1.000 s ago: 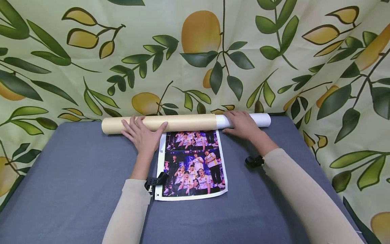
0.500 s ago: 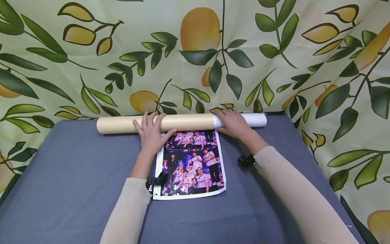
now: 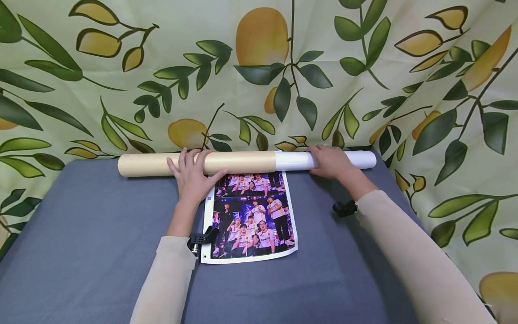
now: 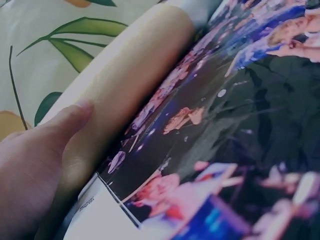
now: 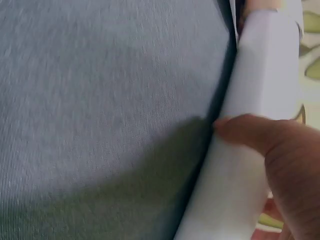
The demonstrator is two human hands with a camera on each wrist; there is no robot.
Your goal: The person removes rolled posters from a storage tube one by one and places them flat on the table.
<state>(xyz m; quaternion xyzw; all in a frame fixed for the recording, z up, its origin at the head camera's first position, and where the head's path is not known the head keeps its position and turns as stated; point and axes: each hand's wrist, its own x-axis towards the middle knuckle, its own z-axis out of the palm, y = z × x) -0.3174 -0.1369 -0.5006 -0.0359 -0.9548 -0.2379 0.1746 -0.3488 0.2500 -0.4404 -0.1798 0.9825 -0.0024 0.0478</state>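
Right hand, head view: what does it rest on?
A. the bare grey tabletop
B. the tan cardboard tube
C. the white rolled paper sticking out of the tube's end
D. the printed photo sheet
C: the right hand grips the white rolled paper protruding from the tan tube, while the left hand lies on the tube itself.

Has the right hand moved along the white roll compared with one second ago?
Yes. The right hand slid rightward along the white roll, away from the photo poster; more white roll now shows beside the tan tube.
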